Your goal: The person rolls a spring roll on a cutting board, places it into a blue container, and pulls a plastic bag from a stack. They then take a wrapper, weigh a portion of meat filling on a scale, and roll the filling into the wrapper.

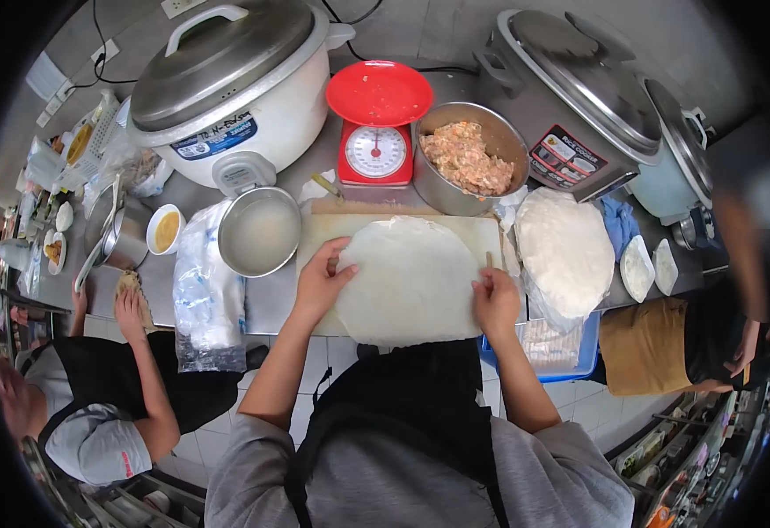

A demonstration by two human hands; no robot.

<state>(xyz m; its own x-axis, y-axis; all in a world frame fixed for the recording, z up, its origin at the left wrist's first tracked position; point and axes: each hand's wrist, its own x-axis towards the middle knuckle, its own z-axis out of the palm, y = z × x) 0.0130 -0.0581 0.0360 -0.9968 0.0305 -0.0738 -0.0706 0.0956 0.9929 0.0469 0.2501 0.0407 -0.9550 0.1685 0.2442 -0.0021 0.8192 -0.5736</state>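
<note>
A thin, round, pale wrapper sheet (409, 282) lies over a light cutting board (312, 231) in front of me, its near edge reaching the board's front. My left hand (323, 280) has the sheet's left edge between thumb and fingers. At the opposite edge, my right hand (496, 302) is closed, its fingertips right against the sheet. A short thin brown stick (489, 260) pokes up from that fist. To the right rests a stack of similar round wrappers (564, 251) on plastic. Behind the board stands a metal pot of minced filling (469, 158).
A red scale (376, 150) stands behind the board, between large rice cookers (227, 97) (579, 88). Left are a metal bowl of cloudy liquid (260, 231), a plastic-wrapped pack (209, 282) and a sauce bowl (166, 231). One person (95, 414) works at left; another (711, 334) stands right.
</note>
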